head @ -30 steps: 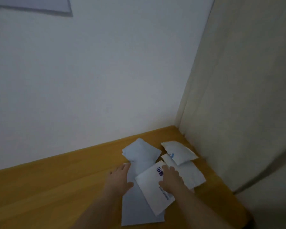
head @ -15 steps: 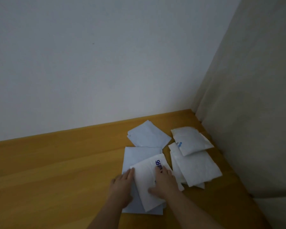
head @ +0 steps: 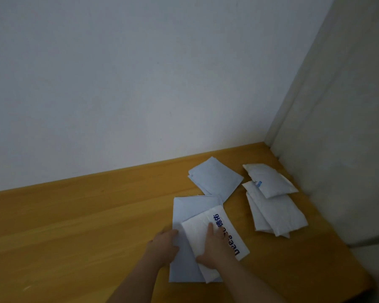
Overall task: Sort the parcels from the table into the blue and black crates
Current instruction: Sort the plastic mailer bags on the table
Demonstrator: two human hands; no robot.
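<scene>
Fingers (head: 210,228) flat: right hand (head: 214,248) presses printed parcel (head: 232,228); left hand (head: 162,246) touches blue parcel (head: 190,208)

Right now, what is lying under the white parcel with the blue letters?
Under the white parcel with blue letters lies a larger pale blue parcel, flat on the wooden table. The right hand rests on the white one, the left hand beside it. Anything beneath the blue parcel is covered.

Part of the blue lettering on the white printed parcel (head: 214,235) is covered by the right hand (head: 214,248). The large pale blue parcel (head: 190,215) beneath is mostly hidden. Both forearms are cut off by the bottom edge.
</scene>
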